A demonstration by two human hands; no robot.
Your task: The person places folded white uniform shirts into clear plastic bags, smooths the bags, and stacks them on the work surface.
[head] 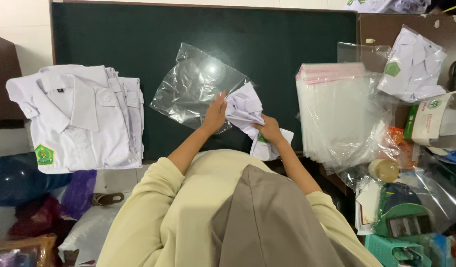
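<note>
My left hand (215, 114) grips the edge of a clear plastic bag (195, 84) that lies on the dark green tabletop (139, 39). My right hand (270, 129) holds a folded white shirt (245, 111), whose top end sits at the bag's mouth; its lower part hangs off the table's near edge. Both forearms reach out from pale yellow sleeves.
A stack of folded white shirts (84, 116) with green badges lies at the left. A pile of clear bags (336, 111) stands at the right, with more bagged shirts (413, 66), boxes and a green basket (393, 249) beyond. Bags and a sandal (106, 199) lie on the floor.
</note>
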